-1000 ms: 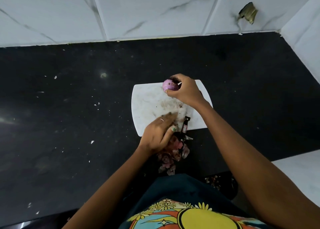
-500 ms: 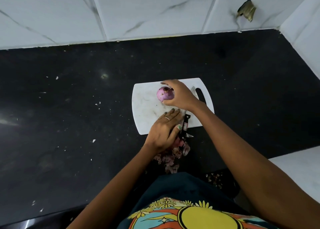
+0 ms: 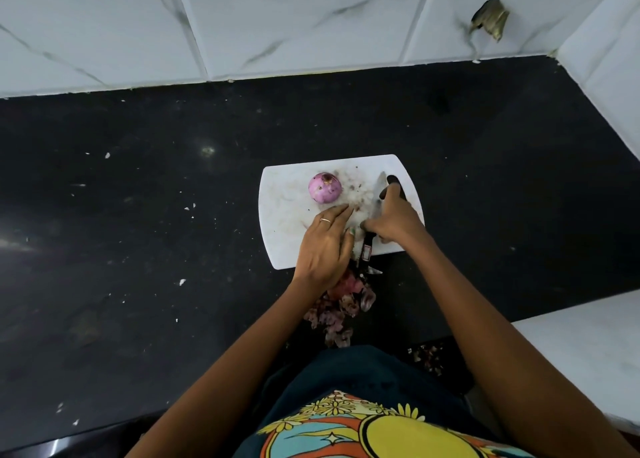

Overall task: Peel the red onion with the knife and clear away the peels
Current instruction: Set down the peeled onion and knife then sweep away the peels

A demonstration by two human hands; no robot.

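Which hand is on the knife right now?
The right hand, lying over the knife on the cutting board. The left hand, with a ring, rests flat beside it.

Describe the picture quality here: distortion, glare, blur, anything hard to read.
Head view: wide-angle lens bends the wall tiles and counter edge; small glare spots on the black counter; the peeled onion and white board read clearly; the knife is mostly hidden under the right hand.

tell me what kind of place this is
Most likely a home kitchen counter: a black speckled stone worktop backed by white marble-look wall tiles, with a white plastic chopping board holding a peeled red onion.
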